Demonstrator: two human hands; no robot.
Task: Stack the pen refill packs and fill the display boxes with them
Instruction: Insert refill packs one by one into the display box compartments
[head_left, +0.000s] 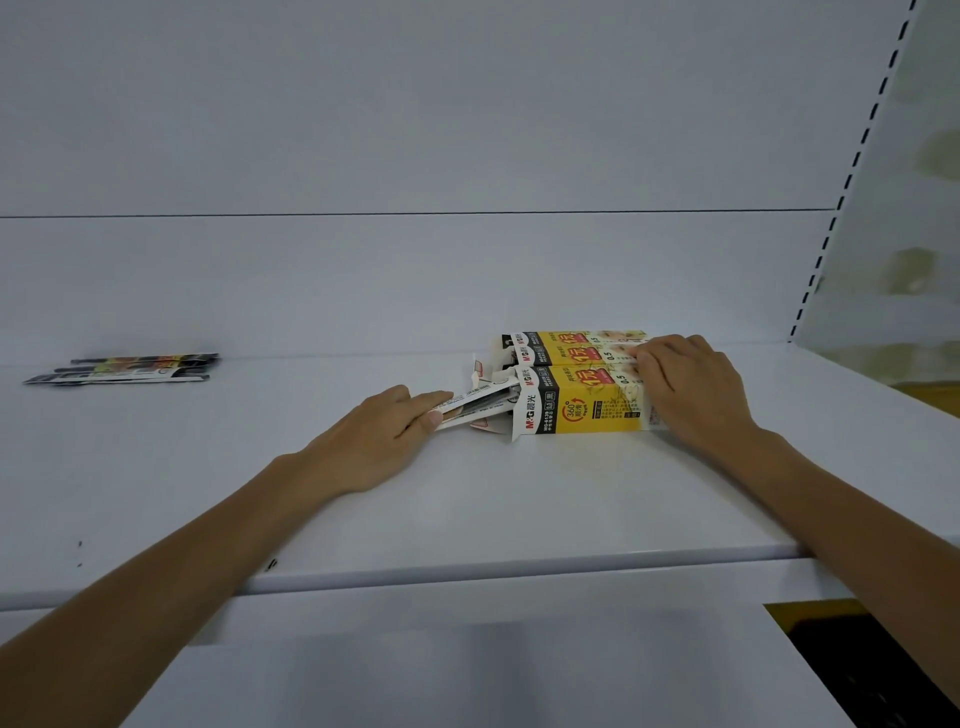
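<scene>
While the left hand (387, 434) pinches packs (480, 404) lying left-right, their tips inside the nearer open end, the right hand (691, 384) clasps the right ends of two boxes (587, 410) lying side by side, lengthwise, on the shelf (519, 509). Spare packs (130, 369) lie far left.

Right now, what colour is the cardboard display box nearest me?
Yellow display box, black-and-white band at its open end; head view.

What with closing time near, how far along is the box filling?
Done: unclear, the two boxes' contents are hidden. In hand: the left hand holds packs in the near box's open end while the right hand steadies the boxes. Left: loose packs lying far left on the shelf.
</scene>
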